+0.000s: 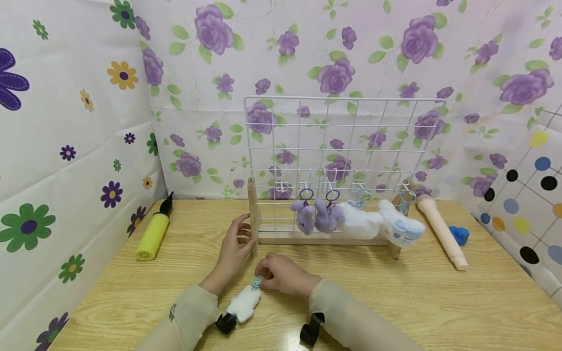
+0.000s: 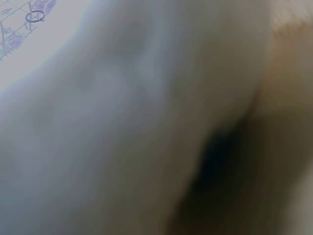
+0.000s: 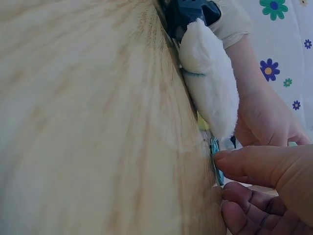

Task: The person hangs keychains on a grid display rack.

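Observation:
In the head view my right hand [image 1: 287, 275] pinches the light-blue ring [image 1: 257, 281] of a white plush keychain [image 1: 244, 303] that lies on the table. The right wrist view shows thumb and fingertips at that ring, with the fluffy white plush [image 3: 210, 81] beyond it. My left hand [image 1: 233, 251] is at the left wooden post [image 1: 252, 204] of a white wire rack [image 1: 329, 124], thumb across the post's front and fingertips partly hidden behind it. The left wrist view is mostly blurred, with a purple ring [image 2: 35, 16] in its corner.
Purple plush keychains [image 1: 326, 218] and white ones [image 1: 360, 222] hang from hooks on the rack. A yellow-green pump [image 1: 152, 237] lies at the left. On the right are a pale pink tube [image 1: 441, 231] and a small blue toy [image 1: 459, 235]. Floral sheets [image 1: 285, 73] enclose the table.

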Demonstrator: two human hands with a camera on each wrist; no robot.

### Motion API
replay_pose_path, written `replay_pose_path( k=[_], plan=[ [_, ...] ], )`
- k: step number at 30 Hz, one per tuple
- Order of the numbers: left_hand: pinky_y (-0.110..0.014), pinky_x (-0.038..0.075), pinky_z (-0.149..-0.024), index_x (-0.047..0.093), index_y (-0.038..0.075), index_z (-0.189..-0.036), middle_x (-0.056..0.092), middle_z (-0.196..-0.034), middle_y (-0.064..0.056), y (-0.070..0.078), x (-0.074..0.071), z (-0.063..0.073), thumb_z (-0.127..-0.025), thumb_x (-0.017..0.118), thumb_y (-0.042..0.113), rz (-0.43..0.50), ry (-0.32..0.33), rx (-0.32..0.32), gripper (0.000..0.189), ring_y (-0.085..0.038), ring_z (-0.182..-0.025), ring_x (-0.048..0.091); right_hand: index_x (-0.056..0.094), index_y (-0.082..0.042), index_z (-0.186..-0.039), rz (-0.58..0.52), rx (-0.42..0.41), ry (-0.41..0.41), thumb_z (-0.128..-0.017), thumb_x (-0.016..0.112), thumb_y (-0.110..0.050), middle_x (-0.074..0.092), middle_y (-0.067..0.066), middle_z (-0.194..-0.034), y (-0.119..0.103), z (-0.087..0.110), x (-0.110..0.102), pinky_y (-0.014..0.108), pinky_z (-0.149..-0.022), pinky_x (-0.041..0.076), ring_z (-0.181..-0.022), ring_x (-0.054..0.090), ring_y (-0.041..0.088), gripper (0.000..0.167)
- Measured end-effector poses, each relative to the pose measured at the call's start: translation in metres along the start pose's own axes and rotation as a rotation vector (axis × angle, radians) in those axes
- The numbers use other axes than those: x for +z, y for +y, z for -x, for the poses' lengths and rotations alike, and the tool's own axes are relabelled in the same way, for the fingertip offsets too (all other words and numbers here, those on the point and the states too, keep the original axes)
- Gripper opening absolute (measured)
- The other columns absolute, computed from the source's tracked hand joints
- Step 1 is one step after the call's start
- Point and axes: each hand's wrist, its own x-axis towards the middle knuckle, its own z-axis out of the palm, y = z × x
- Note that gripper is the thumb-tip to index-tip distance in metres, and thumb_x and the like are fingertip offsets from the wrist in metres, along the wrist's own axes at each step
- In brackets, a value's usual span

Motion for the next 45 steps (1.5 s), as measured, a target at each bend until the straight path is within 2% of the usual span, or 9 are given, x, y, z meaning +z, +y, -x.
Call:
replay_pose_path(
  k=[3,7,11,15,20,26,33,38,45],
  plan=[
    [-0.043,0.054,-0.081,0.038,0.000,-0.139,0.055,-0.113,-0.027,0.005,-0.001,0.001,-0.083,0.063,-0.014,0.008,-0.002,-0.010,0.063,-0.037,-0.097,0.057,0.068,-0.009,-0.102,-0.003,0.004,-0.005,-0.083,0.075,-0.015,0.059,0.000,-0.092,0.000,-0.001,0.000,0.011,-0.069,0.047,-0.076,0.055,0.002,0.020],
    [-0.042,0.054,-0.080,0.037,0.004,-0.141,0.055,-0.115,-0.025,-0.007,0.001,-0.002,-0.084,0.064,-0.011,0.009,-0.003,-0.003,0.064,-0.036,-0.098,0.058,0.066,-0.009,-0.099,0.007,0.005,-0.003,-0.083,0.075,-0.015,0.058,0.000,-0.090,0.000,-0.002,0.001,0.012,-0.068,0.046,-0.076,0.054,0.004,0.019],
    [-0.036,0.055,-0.080,0.039,0.009,-0.141,0.056,-0.115,-0.021,-0.015,0.001,-0.003,-0.085,0.066,-0.007,0.019,-0.002,0.008,0.064,-0.032,-0.099,0.059,0.063,-0.010,-0.096,0.021,0.001,0.002,-0.082,0.076,-0.014,0.058,-0.002,-0.086,0.000,-0.003,0.002,0.012,-0.066,0.044,-0.074,0.052,0.003,0.019],
    [-0.029,0.055,-0.077,0.040,0.009,-0.140,0.057,-0.113,-0.020,-0.018,0.001,-0.003,-0.084,0.066,-0.007,0.021,0.003,0.030,0.064,-0.030,-0.096,0.059,0.061,-0.011,-0.093,0.010,-0.006,0.009,-0.081,0.075,-0.011,0.060,-0.004,-0.080,0.000,-0.003,0.002,0.012,-0.065,0.044,-0.070,0.050,0.000,0.018],
    [-0.026,0.054,-0.076,0.039,0.009,-0.140,0.057,-0.113,-0.019,-0.017,0.001,-0.003,-0.084,0.066,-0.008,0.013,0.008,0.036,0.065,-0.028,-0.096,0.059,0.061,-0.012,-0.093,-0.023,-0.010,0.013,-0.084,0.073,-0.009,0.062,-0.005,-0.078,-0.001,0.001,-0.001,0.013,-0.064,0.044,-0.067,0.050,-0.002,0.015],
    [-0.030,0.055,-0.078,0.038,0.011,-0.141,0.057,-0.114,-0.019,-0.015,0.001,-0.002,-0.085,0.066,-0.006,-0.016,-0.003,0.020,0.065,-0.027,-0.097,0.059,0.062,-0.011,-0.095,-0.131,0.000,0.025,-0.089,0.068,-0.009,0.063,-0.004,-0.076,-0.001,0.006,-0.005,0.013,-0.062,0.045,-0.066,0.051,-0.003,0.008],
    [-0.033,0.055,-0.078,0.039,0.010,-0.140,0.058,-0.114,-0.020,-0.015,0.001,-0.002,-0.084,0.067,-0.006,-0.011,0.000,0.021,0.065,-0.029,-0.097,0.059,0.064,-0.009,-0.095,-0.230,0.012,0.049,-0.089,0.065,-0.005,0.066,-0.001,-0.080,-0.002,0.013,-0.011,0.014,-0.064,0.048,-0.070,0.054,-0.002,0.007],
    [-0.032,0.055,-0.078,0.039,0.010,-0.140,0.057,-0.114,-0.019,-0.015,0.001,-0.003,-0.084,0.066,-0.007,-0.003,-0.002,0.023,0.065,-0.029,-0.097,0.059,0.065,-0.008,-0.095,-0.275,0.011,0.056,-0.092,0.061,-0.004,0.067,0.003,-0.081,-0.004,0.017,-0.018,0.016,-0.062,0.050,-0.068,0.055,-0.001,0.006],
    [-0.031,0.055,-0.079,0.039,0.010,-0.140,0.056,-0.115,-0.019,-0.015,0.001,-0.002,-0.084,0.066,-0.007,0.000,-0.004,0.026,0.065,-0.030,-0.098,0.059,0.065,-0.007,-0.096,-0.285,-0.009,0.052,-0.093,0.060,-0.006,0.067,0.004,-0.080,-0.010,0.023,-0.028,0.016,-0.061,0.050,-0.066,0.058,0.002,0.006]
  ],
)
